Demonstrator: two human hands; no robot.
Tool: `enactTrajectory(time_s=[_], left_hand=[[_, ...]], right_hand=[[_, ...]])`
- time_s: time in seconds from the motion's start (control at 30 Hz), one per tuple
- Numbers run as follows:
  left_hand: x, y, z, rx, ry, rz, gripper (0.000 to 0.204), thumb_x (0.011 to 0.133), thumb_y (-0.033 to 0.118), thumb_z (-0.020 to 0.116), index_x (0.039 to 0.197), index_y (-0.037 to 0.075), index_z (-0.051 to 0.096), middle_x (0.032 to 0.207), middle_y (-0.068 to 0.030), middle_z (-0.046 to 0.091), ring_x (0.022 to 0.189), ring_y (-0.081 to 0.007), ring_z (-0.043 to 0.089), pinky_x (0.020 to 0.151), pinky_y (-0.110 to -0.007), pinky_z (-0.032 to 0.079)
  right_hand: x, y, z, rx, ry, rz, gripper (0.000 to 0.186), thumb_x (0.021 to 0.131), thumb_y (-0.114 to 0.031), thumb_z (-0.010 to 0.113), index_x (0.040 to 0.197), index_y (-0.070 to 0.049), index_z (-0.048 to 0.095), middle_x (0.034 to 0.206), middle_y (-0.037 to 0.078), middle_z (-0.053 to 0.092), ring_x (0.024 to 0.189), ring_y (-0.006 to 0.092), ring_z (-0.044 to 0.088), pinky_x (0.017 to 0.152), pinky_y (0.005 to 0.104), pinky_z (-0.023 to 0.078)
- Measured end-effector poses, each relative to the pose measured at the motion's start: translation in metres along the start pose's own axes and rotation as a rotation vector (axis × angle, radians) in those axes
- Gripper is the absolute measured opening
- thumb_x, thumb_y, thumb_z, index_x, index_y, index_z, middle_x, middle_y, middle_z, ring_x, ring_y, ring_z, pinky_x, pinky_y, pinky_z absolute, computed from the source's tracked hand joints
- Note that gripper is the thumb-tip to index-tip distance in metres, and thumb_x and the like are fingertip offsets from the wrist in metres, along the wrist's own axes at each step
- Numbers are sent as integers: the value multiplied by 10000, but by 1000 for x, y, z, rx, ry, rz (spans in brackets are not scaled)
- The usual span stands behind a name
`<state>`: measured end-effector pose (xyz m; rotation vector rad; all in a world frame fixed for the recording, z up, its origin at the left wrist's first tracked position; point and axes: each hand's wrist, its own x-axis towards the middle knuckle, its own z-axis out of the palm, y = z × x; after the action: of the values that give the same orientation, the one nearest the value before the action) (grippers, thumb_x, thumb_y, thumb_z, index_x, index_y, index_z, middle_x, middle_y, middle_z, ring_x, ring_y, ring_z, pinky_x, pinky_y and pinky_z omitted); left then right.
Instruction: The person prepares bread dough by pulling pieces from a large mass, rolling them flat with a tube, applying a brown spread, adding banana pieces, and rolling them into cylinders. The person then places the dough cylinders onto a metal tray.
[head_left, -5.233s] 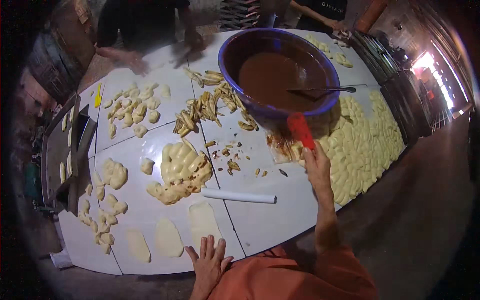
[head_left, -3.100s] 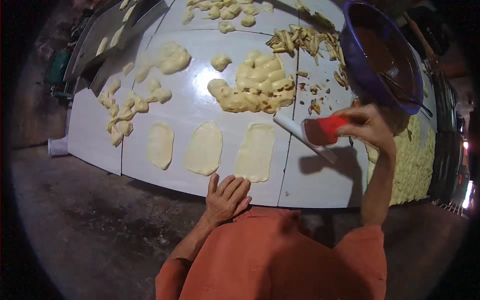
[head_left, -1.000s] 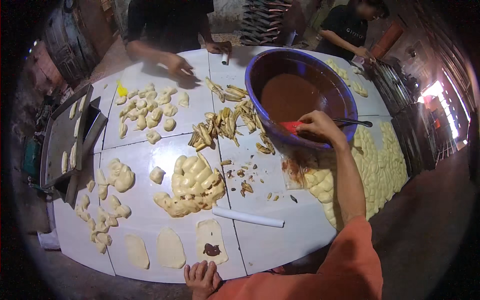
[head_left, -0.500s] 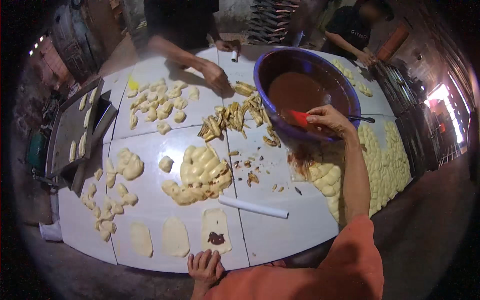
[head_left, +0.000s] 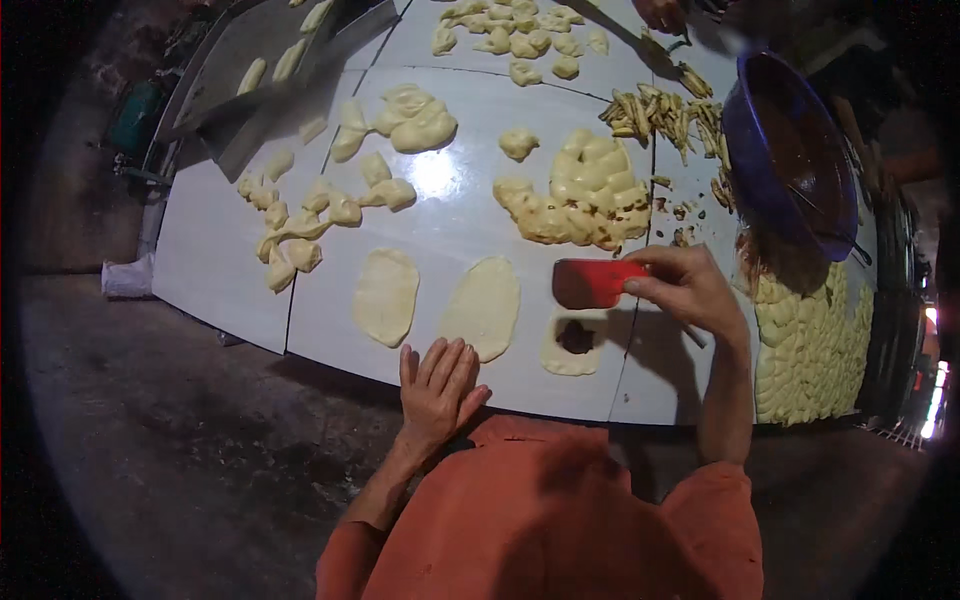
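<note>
My right hand (head_left: 690,285) pinches a red scraper (head_left: 608,285) smeared with brown paste. It hovers over a flattened piece of dough (head_left: 555,356) that bears a dark brown dollop (head_left: 575,338); the scraper hides that piece's far end. My left hand (head_left: 437,390) lies open, fingers stretched, at the table's near edge. Its fingertips reach the near end of the middle flattened dough (head_left: 485,305); whether they press on it I cannot tell. Another flat oval of dough (head_left: 385,298) lies to the left. A large purple-blue tub (head_left: 745,150) of brown paste (head_left: 815,150) stands at right.
Beyond the scraper sits a lumpy dough mass (head_left: 600,180). Sliced banana-like strips (head_left: 650,115) lie beside the tub. Many dough pieces (head_left: 810,350) cover the right end. Dough lumps (head_left: 345,208) and a metal tray (head_left: 225,60) are at left. Another person's hand (head_left: 662,12) shows at the far edge.
My right hand has brought the red scraper from the tub to above the rightmost flat dough. My left hand now lies by the middle flat dough, formerly below the rightmost. The view has shifted.
</note>
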<state>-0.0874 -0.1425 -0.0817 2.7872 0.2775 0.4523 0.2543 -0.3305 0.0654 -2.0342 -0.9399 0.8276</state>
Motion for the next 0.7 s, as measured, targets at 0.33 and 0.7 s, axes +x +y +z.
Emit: enactTrajectory(time_s=[0.33,0.7], left_hand=[[-6,-24,-14,-54,-183,92,641,901,576,677,1476,322,552,1521,-162,498,1424,-372,455,1125,-760,224],[1,-31,-16,-171,-124,153,566,919,462,725,1419,229,599,1346,-110,538,1305,-320,483,1109,-723,294]], right_hand=[[-12,-31,143,-617,199,-326,193,915,-224,733,1079,-124,710,675,64,561,632,244,616,586,405,467],[-46,-34,181,-658,421,-236,172,902,-199,771,1041,-104,738,677,27,589,562,205,583,504,362,426]])
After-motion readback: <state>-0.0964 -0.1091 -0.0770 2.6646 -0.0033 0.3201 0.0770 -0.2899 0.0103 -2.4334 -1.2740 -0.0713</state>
